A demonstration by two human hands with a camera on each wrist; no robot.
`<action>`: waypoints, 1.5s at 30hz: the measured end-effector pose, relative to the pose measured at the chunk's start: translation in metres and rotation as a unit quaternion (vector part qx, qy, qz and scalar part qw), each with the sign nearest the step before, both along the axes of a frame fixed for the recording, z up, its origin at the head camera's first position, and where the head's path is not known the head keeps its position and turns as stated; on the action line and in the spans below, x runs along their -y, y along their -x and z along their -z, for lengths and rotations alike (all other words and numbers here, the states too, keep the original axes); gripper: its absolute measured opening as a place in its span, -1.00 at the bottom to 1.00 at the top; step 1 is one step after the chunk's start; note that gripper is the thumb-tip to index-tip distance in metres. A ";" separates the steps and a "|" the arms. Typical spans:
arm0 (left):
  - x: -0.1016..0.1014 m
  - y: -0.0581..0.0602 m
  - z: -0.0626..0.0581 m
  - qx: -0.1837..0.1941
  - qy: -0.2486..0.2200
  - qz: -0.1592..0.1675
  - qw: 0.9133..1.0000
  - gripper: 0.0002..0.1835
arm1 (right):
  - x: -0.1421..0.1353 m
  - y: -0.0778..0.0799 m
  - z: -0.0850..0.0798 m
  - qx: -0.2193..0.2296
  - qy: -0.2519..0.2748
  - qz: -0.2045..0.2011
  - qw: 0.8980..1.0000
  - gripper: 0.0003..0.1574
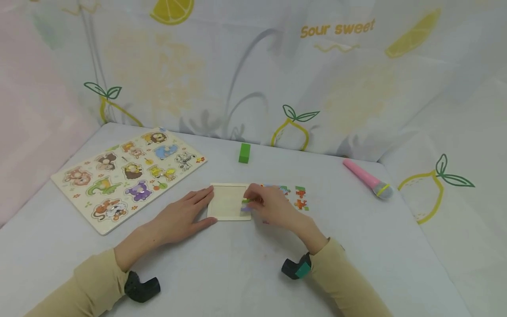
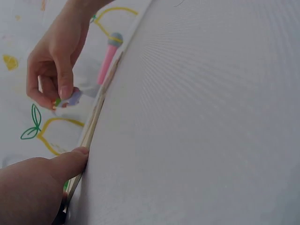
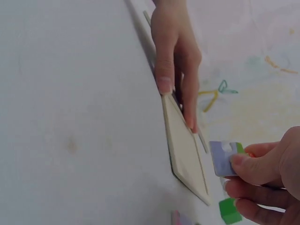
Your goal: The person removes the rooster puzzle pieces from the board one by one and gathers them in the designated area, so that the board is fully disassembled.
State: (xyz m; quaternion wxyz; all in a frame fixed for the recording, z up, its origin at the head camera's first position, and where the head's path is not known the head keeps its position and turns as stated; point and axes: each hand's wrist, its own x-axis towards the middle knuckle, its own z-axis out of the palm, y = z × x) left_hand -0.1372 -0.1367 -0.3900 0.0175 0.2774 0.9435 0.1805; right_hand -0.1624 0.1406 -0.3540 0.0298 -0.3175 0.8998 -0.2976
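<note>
A shallow wooden puzzle tray (image 1: 227, 218) with a raised rim lies on the white table. My left hand (image 1: 180, 218) rests against its left edge, thumb at the near corner and fingers at the far one. Between thumb and fingers my right hand (image 1: 273, 206) pinches a purple and green jigsaw piece (image 3: 221, 158), held above the tray's right side. More jigsaw pieces (image 1: 300, 198) lie just right of the tray, some hidden behind the right hand.
A wooden animal puzzle board (image 1: 119, 176) lies at the left. Behind the tray stands a green block (image 1: 244, 153). A pink toy microphone (image 1: 366, 177) lies to the right. A lemon-patterned cloth (image 1: 237, 66) hangs along the back.
</note>
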 end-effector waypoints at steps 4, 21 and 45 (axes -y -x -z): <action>0.000 0.001 0.000 -0.007 0.002 0.003 1.000 -0.17 | -0.023 0.000 -0.006 0.002 0.028 0.018 0.999 -0.83; 0.002 -0.003 -0.003 -0.008 -0.001 0.004 1.000 -0.19 | -0.120 -0.018 -0.003 0.030 0.026 0.104 0.994 -0.74; 0.000 -0.001 0.001 -0.005 0.004 0.003 1.000 -0.18 | -0.148 -0.017 0.000 0.093 0.000 0.121 0.988 -0.79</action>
